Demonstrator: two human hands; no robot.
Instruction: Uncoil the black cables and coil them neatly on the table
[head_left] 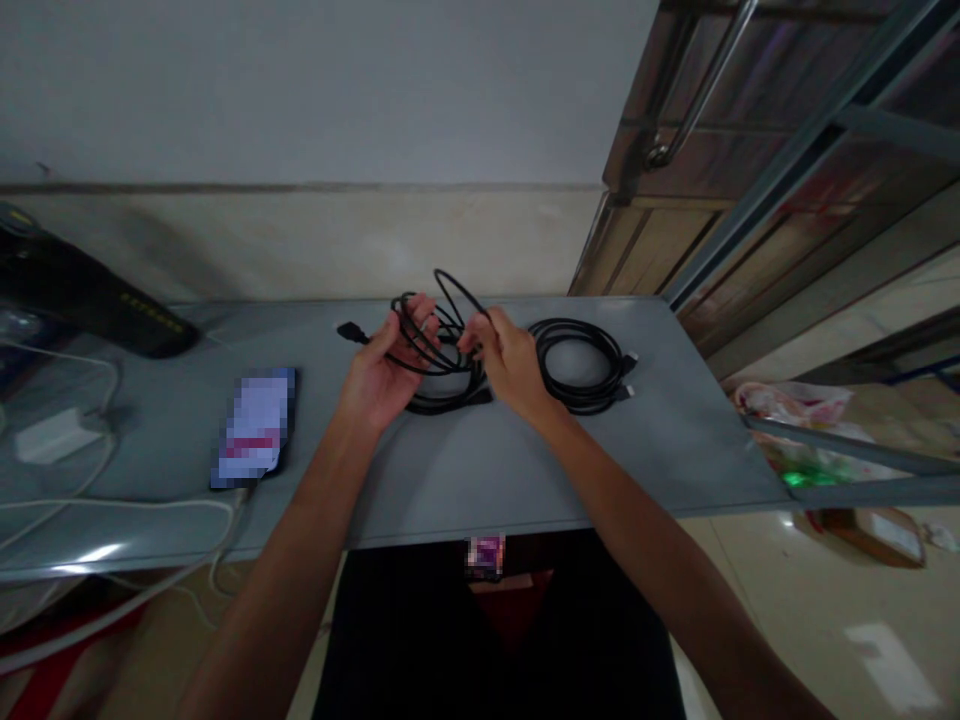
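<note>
A black cable [429, 352] hangs in loose loops between my hands, above the grey table. My left hand [386, 372], palm up with curled fingers, holds the loops, and the cable's plug [351, 332] sticks out to its left. With closed fingers my right hand [508, 358] grips a strand of the same cable; one loop arches up between the hands. Below them lies another coil of black cable [442, 406], partly hidden by the held loops. A third coiled black cable [544, 365], its two connectors pointing right, rests just right of my right hand.
On the grey tabletop [465, 480], a phone [255, 425] with a white cord lies at left. Behind it are a white adapter [56, 436] and a dark cylindrical object [97, 290]. A wall [375, 240] backs the table; a metal frame [750, 220] stands right.
</note>
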